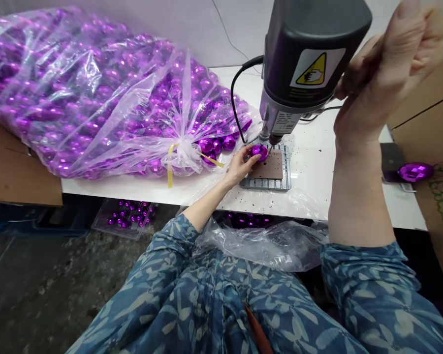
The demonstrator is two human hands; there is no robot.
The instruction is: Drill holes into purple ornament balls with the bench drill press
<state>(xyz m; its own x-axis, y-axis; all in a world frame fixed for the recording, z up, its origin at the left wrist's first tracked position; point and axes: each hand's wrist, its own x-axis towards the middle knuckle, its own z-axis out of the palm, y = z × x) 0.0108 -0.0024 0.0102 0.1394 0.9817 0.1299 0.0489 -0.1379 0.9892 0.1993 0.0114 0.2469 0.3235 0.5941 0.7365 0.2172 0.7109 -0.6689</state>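
Left fingers [251, 152] clamped on a mirrored purple bauble [260, 152]; bauble sits over a brown pad [273, 164] in a wire rack [266, 183], just beside the drill bit [270, 146]. Left hand [238, 167] rests near the rack. Right fingers [409, 29] curled together, raised beside the bench drill head [302, 54], right hand [387, 69] holding nothing visible. Bulging plastic bag of purple baubles [96, 103] lies left on the white table [317, 162].

Yellow warning triangle [311, 69] with hand symbol, on drill head [299, 44], fine print unreadable
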